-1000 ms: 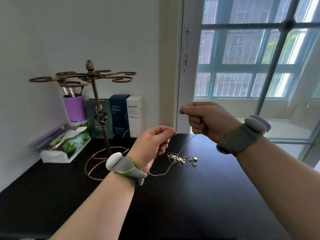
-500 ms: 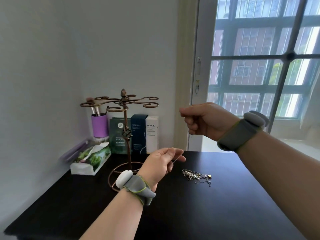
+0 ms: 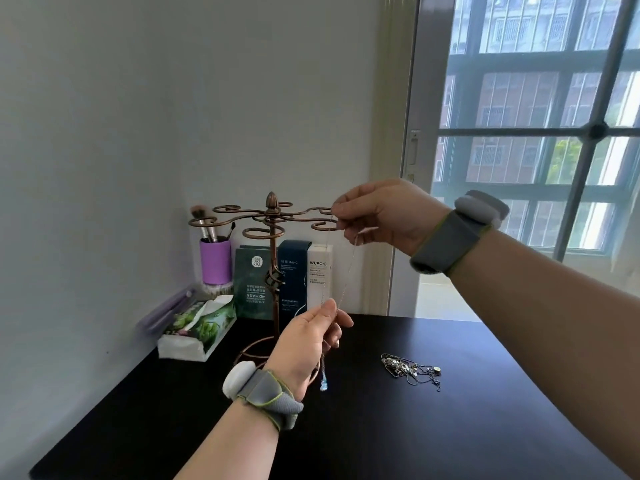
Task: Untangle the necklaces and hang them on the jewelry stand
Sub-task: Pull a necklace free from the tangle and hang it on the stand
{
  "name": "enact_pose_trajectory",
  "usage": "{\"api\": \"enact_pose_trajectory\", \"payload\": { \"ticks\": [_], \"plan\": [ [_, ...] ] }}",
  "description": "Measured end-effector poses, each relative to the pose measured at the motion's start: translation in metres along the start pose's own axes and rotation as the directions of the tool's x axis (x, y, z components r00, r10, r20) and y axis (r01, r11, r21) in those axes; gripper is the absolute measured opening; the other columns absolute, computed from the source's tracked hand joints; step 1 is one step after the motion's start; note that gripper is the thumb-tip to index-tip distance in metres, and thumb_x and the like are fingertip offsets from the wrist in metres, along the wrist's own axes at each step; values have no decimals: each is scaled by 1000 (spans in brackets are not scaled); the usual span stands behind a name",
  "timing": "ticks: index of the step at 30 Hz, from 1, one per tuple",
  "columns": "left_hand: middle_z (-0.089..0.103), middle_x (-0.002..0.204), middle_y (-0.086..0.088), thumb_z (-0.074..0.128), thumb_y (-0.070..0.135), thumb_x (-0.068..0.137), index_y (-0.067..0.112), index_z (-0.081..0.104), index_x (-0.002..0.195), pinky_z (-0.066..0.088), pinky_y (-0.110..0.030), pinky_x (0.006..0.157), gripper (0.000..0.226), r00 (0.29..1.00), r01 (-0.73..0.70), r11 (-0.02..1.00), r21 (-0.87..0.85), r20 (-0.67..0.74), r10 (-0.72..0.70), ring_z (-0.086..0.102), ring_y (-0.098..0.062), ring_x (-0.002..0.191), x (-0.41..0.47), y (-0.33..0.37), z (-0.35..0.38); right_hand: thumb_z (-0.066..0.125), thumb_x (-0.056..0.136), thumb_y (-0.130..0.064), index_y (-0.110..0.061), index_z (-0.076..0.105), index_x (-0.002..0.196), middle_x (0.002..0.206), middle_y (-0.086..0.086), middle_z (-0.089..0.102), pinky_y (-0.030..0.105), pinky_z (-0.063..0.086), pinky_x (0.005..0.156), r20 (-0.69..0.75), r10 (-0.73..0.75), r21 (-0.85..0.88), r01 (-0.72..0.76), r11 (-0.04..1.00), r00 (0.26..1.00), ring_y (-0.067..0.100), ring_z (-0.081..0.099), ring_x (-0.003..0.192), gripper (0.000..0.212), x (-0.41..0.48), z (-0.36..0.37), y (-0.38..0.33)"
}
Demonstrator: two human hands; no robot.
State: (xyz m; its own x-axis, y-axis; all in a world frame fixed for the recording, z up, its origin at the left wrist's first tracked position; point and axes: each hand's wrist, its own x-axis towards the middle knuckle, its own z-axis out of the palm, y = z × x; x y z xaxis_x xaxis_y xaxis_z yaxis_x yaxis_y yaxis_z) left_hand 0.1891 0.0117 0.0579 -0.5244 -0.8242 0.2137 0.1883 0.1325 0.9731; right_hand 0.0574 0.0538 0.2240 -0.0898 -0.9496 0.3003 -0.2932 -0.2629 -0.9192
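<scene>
A thin silver necklace [image 3: 347, 271] is stretched between my two hands in the air. My right hand [image 3: 379, 214] pinches its upper end right beside the curled right arms of the copper jewelry stand [image 3: 273, 216]. My left hand [image 3: 308, 341] pinches the chain lower down, in front of the stand's post. A small pale blue pendant [image 3: 323, 384] dangles below the left hand. A tangled heap of other necklaces [image 3: 410, 370] lies on the black table [image 3: 450, 427], to the right of my left hand.
At the back by the wall stand a purple cup with make-up brushes [image 3: 215, 259], three upright boxes [image 3: 287, 275] and a tissue pack [image 3: 197, 327]. A window [image 3: 536, 133] fills the right side behind the table.
My right hand has carried the chain's upper end left to the stand's right arms. The left hand now holds the chain below it. The view has tilted upward.
</scene>
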Motion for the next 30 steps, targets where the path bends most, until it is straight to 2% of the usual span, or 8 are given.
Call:
{"api": "enact_pose_trajectory", "payload": {
  "ticks": [4, 9, 13, 18, 23, 30],
  "plan": [
    [43, 55, 2, 44, 37, 95, 11, 61, 71, 44, -19, 67, 40, 999, -29, 999, -12, -43, 29, 45, -12, 61, 2, 1, -10, 71, 77, -7, -6, 71, 82, 64, 6, 68, 30, 51, 61, -39, -46, -90, 43, 995, 998, 18, 59, 57, 4, 16, 9, -11],
    [40, 54, 0, 44, 35, 96, 10, 58, 70, 44, -18, 60, 39, 997, -56, 998, -42, -62, 54, 44, -13, 58, 9, -4, -17, 72, 76, -8, -7, 71, 81, 60, 3, 68, 25, 45, 56, -95, -60, -197, 41, 980, 994, 13, 59, 50, 5, 38, 16, -15],
    [35, 51, 2, 44, 36, 95, 9, 55, 69, 39, -24, 60, 39, 997, -45, 996, -75, -73, 40, 38, -13, 52, 13, -8, -22, 71, 77, -6, -3, 71, 85, 61, 4, 67, 25, 44, 57, -99, -53, -213, 31, 977, 994, 11, 58, 48, 9, 48, 23, -14],
    [29, 50, 1, 44, 35, 96, 11, 56, 64, 31, -26, 50, 42, 998, 28, 989, -147, -50, -36, 26, -12, 46, 19, -13, -27, 70, 76, -2, 0, 70, 87, 64, 8, 66, 25, 44, 55, -140, -39, -256, 2, 967, 989, 11, 56, 44, 11, 56, 28, -11],
    [27, 49, 1, 43, 34, 97, 9, 55, 66, 23, -26, 47, 41, 994, 105, 989, -103, -23, -108, 22, -11, 43, 22, -19, -23, 70, 74, -2, -2, 72, 84, 63, 8, 67, 24, 46, 55, -198, -34, -300, -27, 953, 980, 12, 55, 44, 10, 59, 20, -8],
    [27, 49, 1, 43, 34, 97, 9, 55, 65, 19, -27, 47, 42, 991, 129, 988, -80, 27, -128, 22, -10, 44, 21, -28, -18, 69, 73, -1, -3, 72, 79, 62, 8, 65, 26, 44, 56, -224, -26, -360, -58, 931, 974, 14, 49, 49, 7, 53, 9, -5]
  ]
}}
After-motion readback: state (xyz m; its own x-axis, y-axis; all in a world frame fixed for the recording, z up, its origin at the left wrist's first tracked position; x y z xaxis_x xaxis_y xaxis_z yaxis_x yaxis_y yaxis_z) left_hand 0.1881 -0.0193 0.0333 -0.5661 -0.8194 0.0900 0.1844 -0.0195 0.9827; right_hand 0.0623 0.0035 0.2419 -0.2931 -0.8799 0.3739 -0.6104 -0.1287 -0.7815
